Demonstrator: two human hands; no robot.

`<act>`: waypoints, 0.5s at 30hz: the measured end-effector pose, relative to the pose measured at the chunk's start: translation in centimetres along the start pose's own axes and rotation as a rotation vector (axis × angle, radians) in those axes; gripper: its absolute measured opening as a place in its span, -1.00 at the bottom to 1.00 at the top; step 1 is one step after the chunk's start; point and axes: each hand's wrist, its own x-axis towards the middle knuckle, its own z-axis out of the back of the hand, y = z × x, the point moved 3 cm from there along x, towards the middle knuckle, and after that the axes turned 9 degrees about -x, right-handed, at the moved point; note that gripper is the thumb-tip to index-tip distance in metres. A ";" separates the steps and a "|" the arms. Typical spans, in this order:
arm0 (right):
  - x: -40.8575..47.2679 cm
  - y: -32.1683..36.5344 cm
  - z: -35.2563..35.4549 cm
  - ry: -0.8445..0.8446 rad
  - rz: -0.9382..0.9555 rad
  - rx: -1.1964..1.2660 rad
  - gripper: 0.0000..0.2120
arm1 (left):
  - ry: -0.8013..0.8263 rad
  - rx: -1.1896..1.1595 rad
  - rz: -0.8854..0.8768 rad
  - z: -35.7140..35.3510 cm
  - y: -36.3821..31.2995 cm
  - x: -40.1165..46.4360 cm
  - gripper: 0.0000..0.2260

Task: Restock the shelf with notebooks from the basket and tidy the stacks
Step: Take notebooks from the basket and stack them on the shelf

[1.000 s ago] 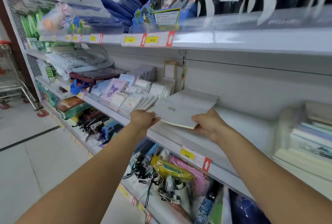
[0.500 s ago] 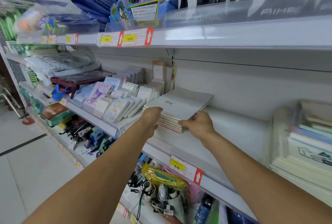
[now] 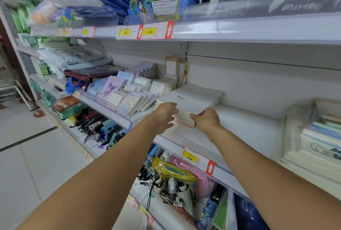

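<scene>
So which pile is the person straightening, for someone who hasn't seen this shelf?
Find the middle white shelf with the yellow 6.00 price tag. The stack of notebooks lies flat on it between both hands, right of the small pastel notepads. It is larger, with plain grey covers.

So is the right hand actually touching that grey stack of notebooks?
Touching: the head view shows the right hand gripping the stack of notebooks at its near corner.

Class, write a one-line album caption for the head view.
Both hands, left and right, square a stack of grey notebooks on a white shop shelf.
</scene>
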 end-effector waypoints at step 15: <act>-24.6 -14.4 -24.7 0.892 0.403 -0.474 -0.73 | -0.566 0.414 0.216 21.7 30.5 -21.3 -0.83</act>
